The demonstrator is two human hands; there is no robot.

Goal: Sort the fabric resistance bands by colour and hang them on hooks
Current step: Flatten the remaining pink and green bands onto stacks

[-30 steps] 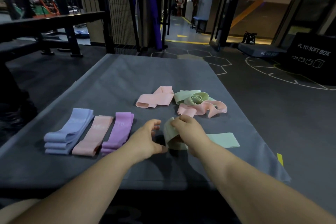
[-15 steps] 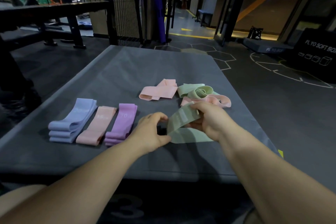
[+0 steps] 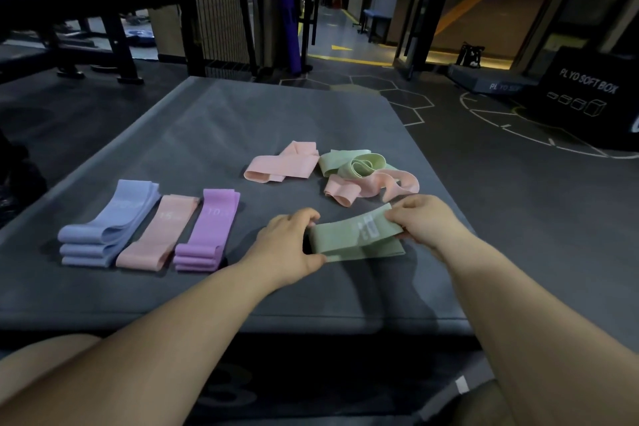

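Nearest us, on the grey surface (image 3: 207, 135), our left hand (image 3: 287, 245) and right hand (image 3: 425, 221) each pinch one end of a green band (image 3: 349, 239), held flat; leftward lie a blue stack (image 3: 107, 228), a pink band (image 3: 159, 235), a purple stack (image 3: 211, 232); farther, we see tangled pink and green bands (image 3: 359, 166).

— What is hidden on the green band (image 3: 345, 235)?
— Its ends are covered by the left hand (image 3: 287, 245) and the right hand (image 3: 425, 221), and its white print is blurred beyond reading.
— And elsewhere?
— The number on the blue bands (image 3: 114, 218) is too faint to be read. The black box (image 3: 594, 97) is cut off by the right edge.
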